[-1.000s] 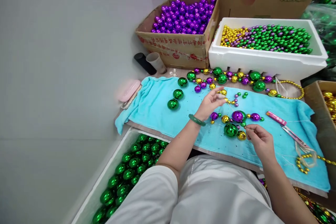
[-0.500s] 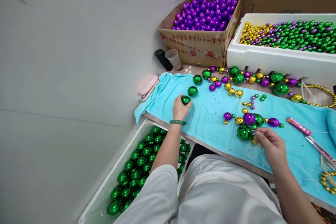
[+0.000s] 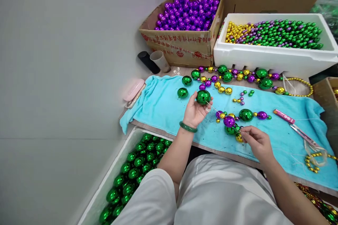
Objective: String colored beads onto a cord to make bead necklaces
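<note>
My left hand, with a green bangle on the wrist, is closed round a large shiny green ball, held just above the turquoise towel. A thin thread or needle runs from that ball toward a partly strung chain of purple, gold and green beads on the towel. My right hand pinches the thread close to a gold bead at the chain's near end. Two loose green balls lie left of the held one.
A cardboard box of purple balls and a white foam box of gold, purple and green beads stand behind the towel. A finished bead string lies along the back. A foam tray of green balls sits below left. Scissors lie right.
My left hand went from the bead chain out to the loose green balls at the left, took one, and has brought it back toward the thread. My right hand stayed pinched at the chain.
</note>
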`<action>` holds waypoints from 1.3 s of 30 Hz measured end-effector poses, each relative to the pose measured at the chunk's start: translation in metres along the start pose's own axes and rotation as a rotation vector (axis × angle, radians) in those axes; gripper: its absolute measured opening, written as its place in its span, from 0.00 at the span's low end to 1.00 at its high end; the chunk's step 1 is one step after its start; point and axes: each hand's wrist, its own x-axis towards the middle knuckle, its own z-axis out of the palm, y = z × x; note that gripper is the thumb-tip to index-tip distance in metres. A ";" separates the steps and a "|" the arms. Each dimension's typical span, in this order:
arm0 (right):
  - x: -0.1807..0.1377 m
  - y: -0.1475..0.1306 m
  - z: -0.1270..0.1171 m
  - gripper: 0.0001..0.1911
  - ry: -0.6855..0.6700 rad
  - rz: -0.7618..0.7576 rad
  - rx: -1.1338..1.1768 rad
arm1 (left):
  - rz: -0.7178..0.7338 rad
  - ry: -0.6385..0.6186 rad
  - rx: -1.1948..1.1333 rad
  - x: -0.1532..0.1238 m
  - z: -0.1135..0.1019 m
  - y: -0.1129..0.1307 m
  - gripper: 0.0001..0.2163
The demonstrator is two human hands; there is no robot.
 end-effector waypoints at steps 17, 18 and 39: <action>-0.001 0.002 -0.006 0.08 0.019 0.014 0.007 | 0.100 0.018 -0.008 -0.003 0.012 -0.007 0.16; -0.001 0.002 -0.007 0.07 0.020 0.014 0.003 | 0.119 0.018 -0.005 -0.002 0.012 -0.008 0.15; 0.000 0.006 -0.006 0.08 0.055 0.037 -0.006 | 0.267 -0.024 0.060 0.000 0.009 -0.019 0.15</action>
